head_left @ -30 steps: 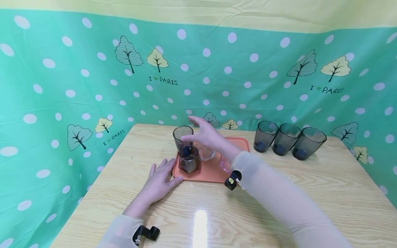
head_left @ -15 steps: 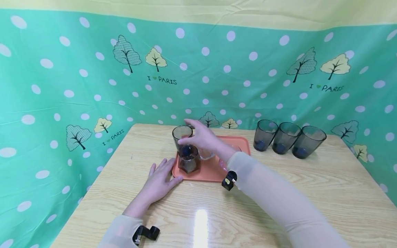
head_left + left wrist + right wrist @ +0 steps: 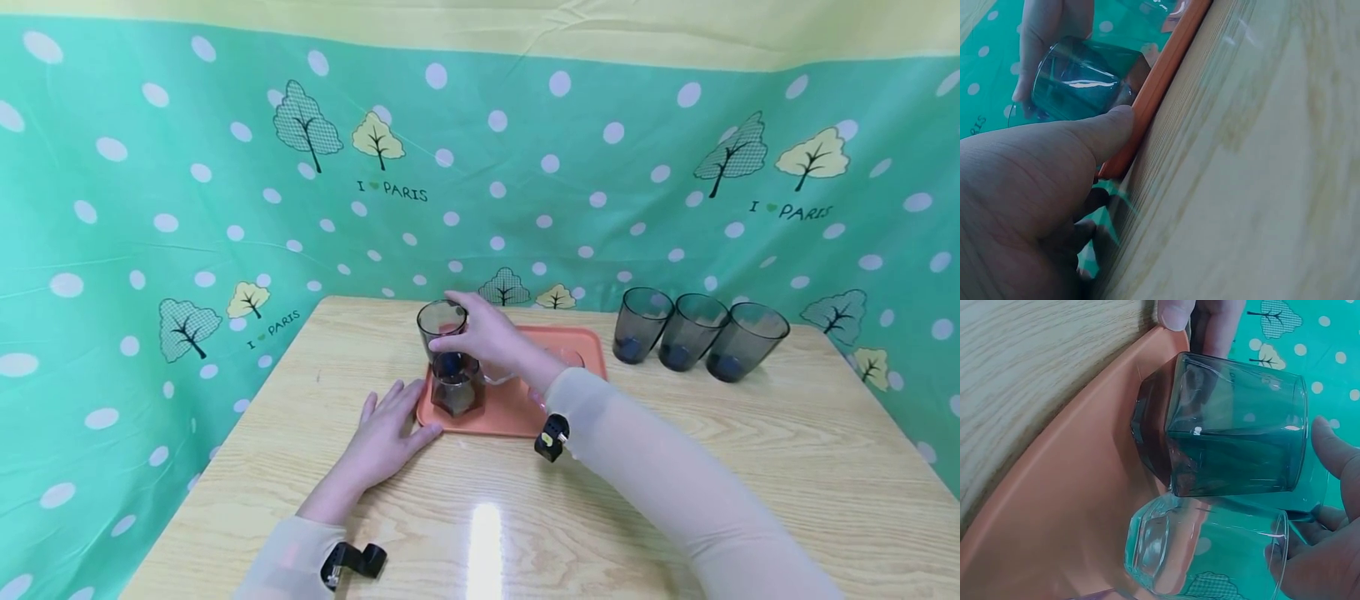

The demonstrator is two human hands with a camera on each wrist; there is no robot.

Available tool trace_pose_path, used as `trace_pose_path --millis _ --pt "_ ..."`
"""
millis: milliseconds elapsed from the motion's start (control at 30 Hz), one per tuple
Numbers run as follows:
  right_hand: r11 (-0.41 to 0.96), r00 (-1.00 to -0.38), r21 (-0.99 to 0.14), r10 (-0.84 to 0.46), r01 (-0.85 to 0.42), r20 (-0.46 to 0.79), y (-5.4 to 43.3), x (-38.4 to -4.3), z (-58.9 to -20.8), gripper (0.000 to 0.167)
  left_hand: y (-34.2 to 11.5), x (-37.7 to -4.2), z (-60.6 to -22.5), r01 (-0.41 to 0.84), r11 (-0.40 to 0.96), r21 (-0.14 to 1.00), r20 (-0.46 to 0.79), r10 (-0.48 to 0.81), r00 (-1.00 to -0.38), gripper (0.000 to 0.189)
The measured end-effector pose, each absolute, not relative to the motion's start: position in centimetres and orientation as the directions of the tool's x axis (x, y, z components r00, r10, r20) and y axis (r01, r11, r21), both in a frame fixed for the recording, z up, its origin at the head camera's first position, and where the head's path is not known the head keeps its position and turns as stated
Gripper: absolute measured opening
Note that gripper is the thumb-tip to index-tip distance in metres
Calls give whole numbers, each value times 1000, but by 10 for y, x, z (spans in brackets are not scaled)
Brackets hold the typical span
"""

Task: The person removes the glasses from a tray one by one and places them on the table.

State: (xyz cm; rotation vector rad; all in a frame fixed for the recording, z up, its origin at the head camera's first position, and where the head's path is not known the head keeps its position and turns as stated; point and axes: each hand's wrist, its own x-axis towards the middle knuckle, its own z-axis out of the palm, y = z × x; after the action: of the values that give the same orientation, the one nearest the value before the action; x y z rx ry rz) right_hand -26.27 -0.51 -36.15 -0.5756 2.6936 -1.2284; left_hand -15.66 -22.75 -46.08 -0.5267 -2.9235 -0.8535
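Observation:
My right hand (image 3: 495, 335) holds a tall smoky-grey drinking glass (image 3: 437, 323) near its rim, thumb in front and fingers behind. It stands at the back left, beyond a shorter dark glass with a faceted base (image 3: 457, 398) on the orange tray (image 3: 510, 421). In the right wrist view, a clear faceted glass (image 3: 1210, 550) stands beside the dark one and partly overlaps the right fingers. My left hand (image 3: 390, 437) rests at the tray's front left corner. Its thumb (image 3: 1107, 132) touches the rim; the other fingers lie along the outer side.
Three tall smoky glasses (image 3: 693, 333) stand in a row on the wooden table (image 3: 637, 433), right of the tray. A pinkish clear glass (image 3: 537, 398) on the tray is partly hidden by the right wrist. A green dotted curtain (image 3: 510, 167) hangs behind the table.
My right hand has moved slightly left and down, and its thumb and fingers have closed around the tall glass. The left hand stays at the tray corner.

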Motion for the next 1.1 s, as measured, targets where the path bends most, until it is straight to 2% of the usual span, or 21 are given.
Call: trace_pose_path --millis 1100 --pt "609 -930 -737 -362 -293 71 -8 -259 -358 91 -227 -157 -463 333 791 514 133 310 -941 83"
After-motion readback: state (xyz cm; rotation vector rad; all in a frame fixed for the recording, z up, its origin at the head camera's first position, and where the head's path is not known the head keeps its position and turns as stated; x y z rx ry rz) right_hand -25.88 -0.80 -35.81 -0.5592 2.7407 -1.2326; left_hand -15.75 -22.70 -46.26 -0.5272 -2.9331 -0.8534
